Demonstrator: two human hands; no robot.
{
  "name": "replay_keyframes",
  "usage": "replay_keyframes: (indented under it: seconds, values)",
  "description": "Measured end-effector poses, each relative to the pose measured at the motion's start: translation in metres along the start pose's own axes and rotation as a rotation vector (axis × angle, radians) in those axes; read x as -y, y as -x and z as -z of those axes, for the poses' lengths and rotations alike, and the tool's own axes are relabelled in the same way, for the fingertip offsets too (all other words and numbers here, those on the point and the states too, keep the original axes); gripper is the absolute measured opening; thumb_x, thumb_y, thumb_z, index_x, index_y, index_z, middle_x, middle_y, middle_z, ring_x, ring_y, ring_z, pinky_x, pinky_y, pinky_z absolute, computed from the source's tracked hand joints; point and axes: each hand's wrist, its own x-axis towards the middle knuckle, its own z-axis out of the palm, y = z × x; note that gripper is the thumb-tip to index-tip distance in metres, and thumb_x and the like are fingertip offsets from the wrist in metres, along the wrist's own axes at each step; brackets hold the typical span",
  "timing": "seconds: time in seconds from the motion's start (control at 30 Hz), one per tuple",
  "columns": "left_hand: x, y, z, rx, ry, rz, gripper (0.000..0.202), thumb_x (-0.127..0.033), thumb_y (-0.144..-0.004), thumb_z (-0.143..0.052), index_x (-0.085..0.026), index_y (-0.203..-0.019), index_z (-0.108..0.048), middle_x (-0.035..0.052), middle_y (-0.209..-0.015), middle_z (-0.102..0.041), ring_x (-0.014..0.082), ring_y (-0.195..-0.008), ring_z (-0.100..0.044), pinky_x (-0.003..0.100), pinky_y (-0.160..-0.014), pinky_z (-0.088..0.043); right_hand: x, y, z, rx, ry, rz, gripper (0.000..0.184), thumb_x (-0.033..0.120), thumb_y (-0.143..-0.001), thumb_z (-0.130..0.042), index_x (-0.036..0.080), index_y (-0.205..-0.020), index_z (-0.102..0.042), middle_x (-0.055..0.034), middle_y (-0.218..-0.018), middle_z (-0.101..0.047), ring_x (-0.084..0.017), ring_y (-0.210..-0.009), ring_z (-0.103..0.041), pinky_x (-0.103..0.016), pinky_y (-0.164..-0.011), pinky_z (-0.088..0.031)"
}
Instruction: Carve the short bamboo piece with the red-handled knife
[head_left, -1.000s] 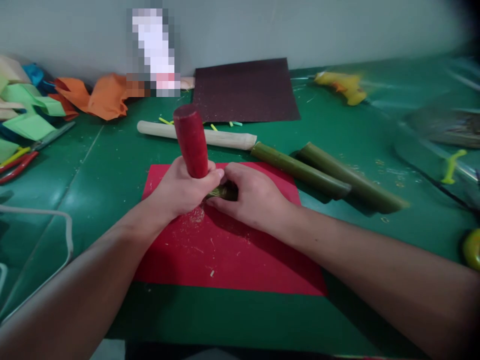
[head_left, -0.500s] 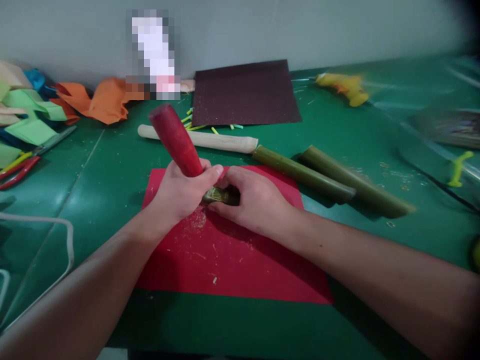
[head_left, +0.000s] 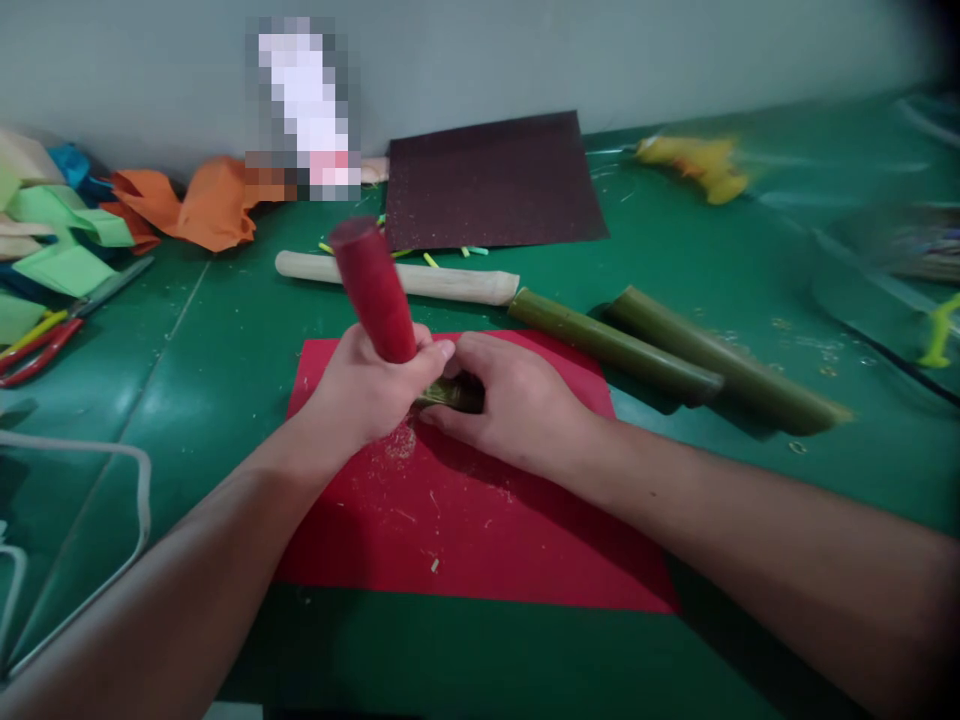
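My left hand (head_left: 364, 390) is wrapped round a red wooden tool handle (head_left: 373, 290) that stands nearly upright, tilted slightly left. The tool's working end is hidden between my hands. My right hand (head_left: 510, 400) is closed over a short green bamboo piece (head_left: 451, 396) and presses it onto a red mat (head_left: 480, 520). Pale shavings lie on the mat just below my left hand.
Two long green bamboo sections (head_left: 720, 372) and a peeled pale stick (head_left: 420, 278) lie behind the mat. A dark sandpaper sheet (head_left: 491, 180) is farther back. Red-handled scissors (head_left: 45, 330) and coloured paper scraps (head_left: 112, 215) sit left, a yellow glue gun (head_left: 694, 165) at the back right, a white cable (head_left: 90, 450) at the left edge.
The red handle swung from upright to a strong left tilt, then back toward upright. Both hands stayed on the bamboo piece at the mat's top.
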Motion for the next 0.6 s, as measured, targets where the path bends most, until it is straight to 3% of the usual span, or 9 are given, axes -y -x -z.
replay_keyframes:
  seconds: [0.13, 0.27, 0.47, 0.6]
  values:
    - [-0.0037, -0.0027, -0.0015, -0.076, 0.016, -0.004, 0.031, -0.029, -0.077, -0.067, -0.019, -0.054, -0.050, -0.0040, -0.053, -0.044, 0.0087, -0.053, -0.041, 0.022, -0.049, -0.036, 0.0002, -0.0001, -0.0003, -0.004, 0.042, -0.018, 0.023, 0.033, -0.077, -0.074, 0.020, -0.084, -0.057, -0.0030, -0.085, -0.065, -0.016, -0.072, -0.054, -0.028, -0.062, -0.034]
    - [-0.0042, -0.0020, 0.0034, 0.013, 0.073, 0.058, 0.036, -0.030, -0.076, -0.066, -0.018, -0.051, -0.043, -0.0050, -0.051, -0.037, 0.0074, -0.050, -0.034, 0.022, -0.045, -0.030, -0.0014, -0.0004, 0.0011, -0.006, 0.022, -0.006, 0.026, 0.034, -0.076, -0.076, 0.020, -0.085, -0.056, -0.0025, -0.085, -0.064, -0.015, -0.072, -0.053, -0.028, -0.064, -0.035]
    - [-0.0016, 0.0011, 0.0075, 0.126, -0.013, 0.011, 0.031, -0.033, -0.077, -0.065, -0.018, -0.055, -0.049, -0.0040, -0.055, -0.047, 0.0085, -0.054, -0.046, 0.020, -0.048, -0.037, -0.0028, -0.0007, 0.0013, -0.005, 0.011, 0.005, 0.027, 0.034, -0.078, -0.074, 0.020, -0.076, -0.051, 0.0002, -0.076, -0.058, -0.012, -0.065, -0.047, -0.027, -0.060, -0.032]
    - [-0.0034, 0.0011, 0.0047, 0.122, -0.030, -0.001, 0.028, -0.033, -0.077, -0.065, -0.018, -0.057, -0.052, -0.0037, -0.056, -0.049, 0.0089, -0.055, -0.048, 0.020, -0.050, -0.040, -0.0030, -0.0012, 0.0014, 0.002, -0.004, 0.008, 0.023, 0.035, -0.079, -0.073, 0.019, -0.081, -0.056, -0.0014, -0.081, -0.062, -0.013, -0.069, -0.050, -0.027, -0.062, -0.033]
